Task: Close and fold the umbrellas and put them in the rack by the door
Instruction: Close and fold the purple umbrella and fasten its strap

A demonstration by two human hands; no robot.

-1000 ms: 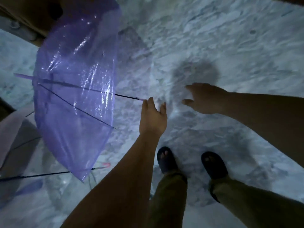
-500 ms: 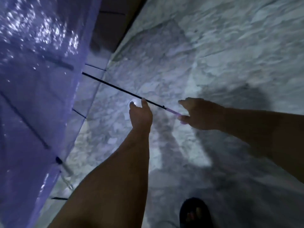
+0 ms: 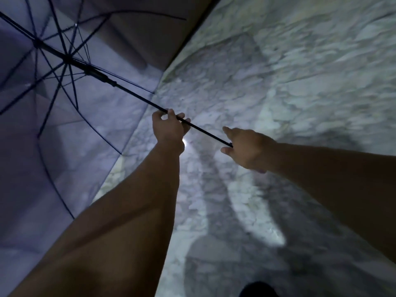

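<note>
An open, see-through purple umbrella (image 3: 53,146) fills the left of the view, its inside facing me with dark ribs fanning out from the runner (image 3: 94,72). Its thin black shaft (image 3: 137,97) slants down to the right. My left hand (image 3: 169,127) grips the shaft partway along, fingers curled over it. My right hand (image 3: 246,146) holds the shaft's lower end, where the handle is hidden inside the hand. The rack is not in view.
Pale marbled floor (image 3: 278,82) spreads across the right and middle, with dark shadows of my arms on it. A dark wall or door base (image 3: 150,35) runs along the top left. The toe of my dark shoe (image 3: 257,289) shows at the bottom edge.
The umbrella has swung round so its ribbed inside now faces me. My left hand has closed round the shaft and my right hand has taken the handle end.
</note>
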